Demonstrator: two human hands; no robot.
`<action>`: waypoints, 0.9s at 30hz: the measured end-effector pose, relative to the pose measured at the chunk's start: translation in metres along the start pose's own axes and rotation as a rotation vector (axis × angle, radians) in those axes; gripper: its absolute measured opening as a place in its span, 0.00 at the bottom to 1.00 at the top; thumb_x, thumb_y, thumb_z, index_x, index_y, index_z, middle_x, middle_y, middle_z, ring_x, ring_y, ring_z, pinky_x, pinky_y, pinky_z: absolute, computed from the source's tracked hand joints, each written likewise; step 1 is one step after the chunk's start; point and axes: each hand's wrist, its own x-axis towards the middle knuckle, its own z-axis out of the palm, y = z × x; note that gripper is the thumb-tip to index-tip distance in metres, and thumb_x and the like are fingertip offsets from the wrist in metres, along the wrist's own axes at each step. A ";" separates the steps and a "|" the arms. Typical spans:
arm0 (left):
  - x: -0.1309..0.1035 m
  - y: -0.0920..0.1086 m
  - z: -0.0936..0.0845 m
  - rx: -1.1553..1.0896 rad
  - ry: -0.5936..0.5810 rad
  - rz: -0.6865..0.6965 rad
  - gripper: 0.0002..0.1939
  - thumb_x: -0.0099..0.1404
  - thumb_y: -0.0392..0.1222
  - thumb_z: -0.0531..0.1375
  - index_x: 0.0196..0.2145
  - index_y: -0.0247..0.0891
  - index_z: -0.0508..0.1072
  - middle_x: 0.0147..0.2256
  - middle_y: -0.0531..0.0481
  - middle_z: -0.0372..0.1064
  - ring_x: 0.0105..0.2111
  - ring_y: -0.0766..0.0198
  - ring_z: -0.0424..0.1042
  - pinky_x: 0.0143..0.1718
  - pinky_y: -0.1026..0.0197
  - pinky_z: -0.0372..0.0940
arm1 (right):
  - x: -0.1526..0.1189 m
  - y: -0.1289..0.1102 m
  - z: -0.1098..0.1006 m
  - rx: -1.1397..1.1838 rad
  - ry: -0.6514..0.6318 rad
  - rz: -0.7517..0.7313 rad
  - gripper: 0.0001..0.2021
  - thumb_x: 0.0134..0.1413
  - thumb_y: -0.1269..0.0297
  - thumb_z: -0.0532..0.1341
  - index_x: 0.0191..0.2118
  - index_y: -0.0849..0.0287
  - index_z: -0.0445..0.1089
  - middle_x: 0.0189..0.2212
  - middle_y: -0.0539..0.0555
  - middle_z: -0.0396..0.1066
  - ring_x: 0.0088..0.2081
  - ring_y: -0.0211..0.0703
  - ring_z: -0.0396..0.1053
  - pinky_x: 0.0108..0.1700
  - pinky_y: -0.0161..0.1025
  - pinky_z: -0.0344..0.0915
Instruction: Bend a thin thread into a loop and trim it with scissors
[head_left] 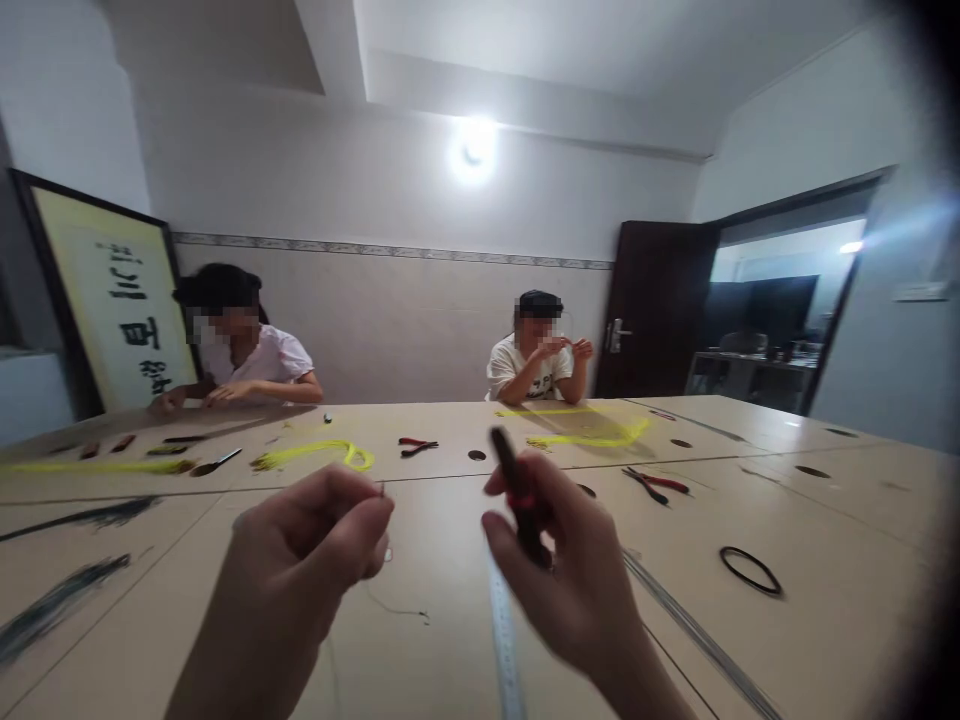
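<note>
My left hand (315, 550) is closed in a pinch, thumb against forefinger. A short tip of a thin strand (383, 489) pokes up from the fingertips; the rest is hidden in the hand. Beneath that hand, a fine dark thread (397, 609) runs across the table, but I cannot tell whether it joins the strand. My right hand (574, 560) is wrapped around a dark, stick-shaped tool with a red band (517, 485), tilted with its upper end to the left. Blur hides its exact kind. The two hands are apart, above the table (435, 660).
A steel ruler (504, 640) lies below my right hand. Red-and-black pliers (656, 485), more pliers (417, 445), a black loop (750, 570), yellow strand bundles (315, 455) and dark strand bundles (67, 600) lie around. Two people (251, 350) (536, 360) sit across the table.
</note>
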 end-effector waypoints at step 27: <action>0.006 -0.001 0.008 -0.153 -0.080 0.017 0.08 0.51 0.39 0.63 0.18 0.39 0.68 0.16 0.60 0.59 0.18 0.73 0.59 0.19 0.73 0.59 | -0.049 0.113 0.165 -0.491 -0.629 0.268 0.12 0.61 0.61 0.60 0.46 0.61 0.69 0.47 0.56 0.69 0.47 0.48 0.68 0.49 0.52 0.66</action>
